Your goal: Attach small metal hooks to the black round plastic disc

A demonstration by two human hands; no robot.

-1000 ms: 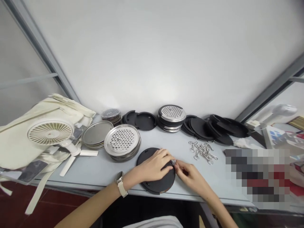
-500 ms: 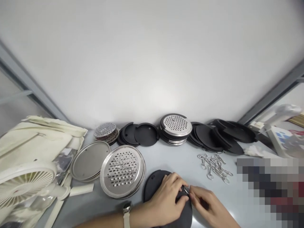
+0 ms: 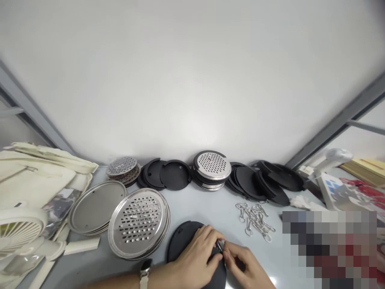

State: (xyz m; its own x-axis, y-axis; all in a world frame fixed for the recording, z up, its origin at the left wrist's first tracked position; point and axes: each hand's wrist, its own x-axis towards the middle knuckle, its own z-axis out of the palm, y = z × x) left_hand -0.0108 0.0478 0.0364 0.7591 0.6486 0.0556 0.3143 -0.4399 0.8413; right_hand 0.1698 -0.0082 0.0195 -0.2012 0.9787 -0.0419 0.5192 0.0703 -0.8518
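Observation:
A flat black round plate (image 3: pixel 182 243) with a small hole near its rim lies in front of me. My left hand (image 3: pixel 195 259), with a watch on its wrist, lies across it, thumb and fingers closed on its right edge. There my right hand (image 3: pixel 245 265) pinches a small shiny metal clip (image 3: pixel 220 245) against the plate's edge. Fingers partly cover the clip, so I cannot tell if it passes through the plate. Beyond my right hand lies a loose pile of metal clips (image 3: pixel 255 218). To the left of the plate is a stack of round metal grater discs (image 3: pixel 140 220).
Plain round metal plates (image 3: pixel 98 204) and small perforated discs (image 3: pixel 122 166) are at the left. Along the wall stand black round trays (image 3: pixel 175 175), a stack topped by a grater (image 3: pixel 212 164) and black lids (image 3: pixel 249 182). A cream fan (image 3: pixel 22 228) sits far left.
The view has turned a little to the right, so everything appears farther left. Both hands stay at the black plate's edge, with more of the metal clip showing between them.

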